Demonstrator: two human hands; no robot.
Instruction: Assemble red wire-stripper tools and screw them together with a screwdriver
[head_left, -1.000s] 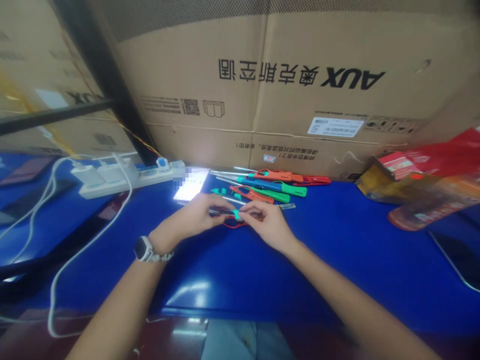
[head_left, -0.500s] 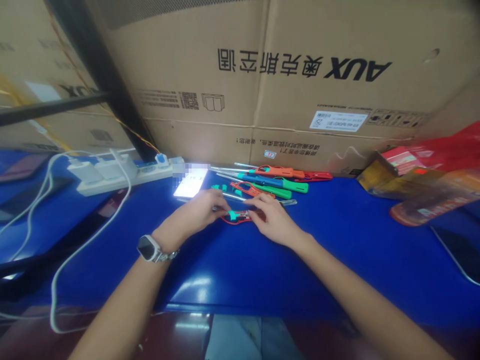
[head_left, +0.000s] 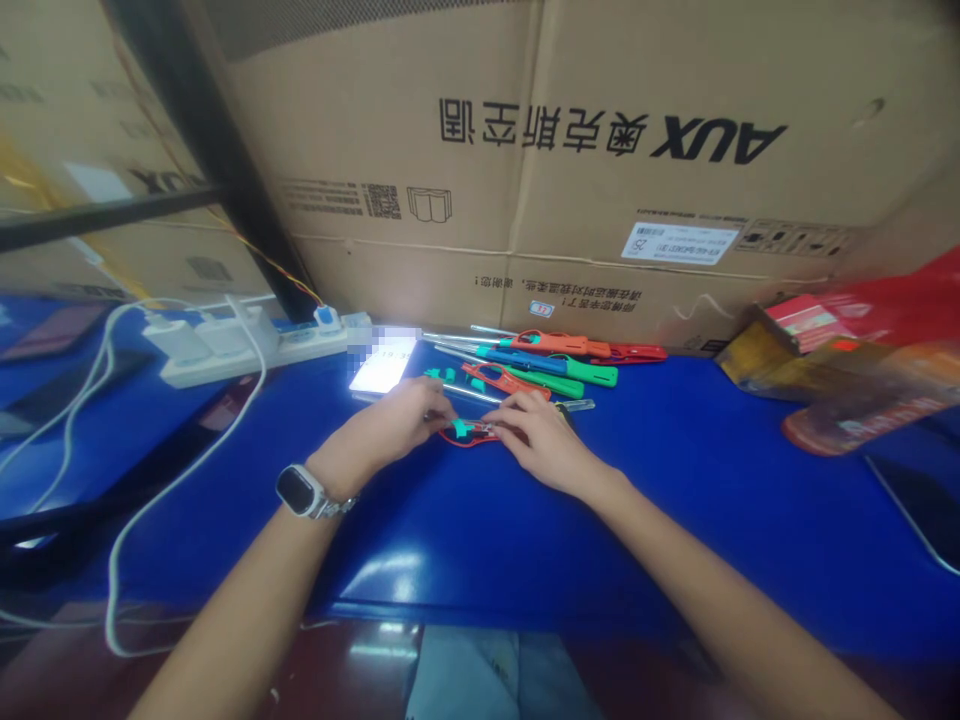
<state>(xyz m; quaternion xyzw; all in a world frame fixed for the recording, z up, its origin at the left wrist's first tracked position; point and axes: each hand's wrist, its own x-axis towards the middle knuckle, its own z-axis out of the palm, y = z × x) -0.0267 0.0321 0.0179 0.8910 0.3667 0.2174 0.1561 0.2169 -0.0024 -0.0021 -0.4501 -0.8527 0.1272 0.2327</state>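
An opened red lighter shell (head_left: 466, 443) lies on the blue table between my hands, with a teal-green trigger piece (head_left: 463, 428) in it. My left hand (head_left: 394, 425), a watch on its wrist, pinches at the trigger piece. The closed fingertips of my right hand (head_left: 546, 438) press on the shell's right part and cover much of it. Just behind are an orange-red shell half (head_left: 510, 381), a metal tube (head_left: 474, 393) and several loose teal pieces (head_left: 454, 376). Farther back lie long-nosed lighters, among them an orange one (head_left: 566, 344) and a blue one (head_left: 529, 362).
A large cardboard box (head_left: 585, 60) stands behind the table. To the left are a white power strip (head_left: 296, 350) with cables and a lit phone screen (head_left: 384, 368). On the right lie a bottle (head_left: 862, 418), a small box (head_left: 765, 350) and a dark tablet-like device (head_left: 911, 500).
Both hands stay over the red shell with only slight finger shifts. The trigger piece has moved a little to the left and looks slightly turned. The whole view has shifted slightly.
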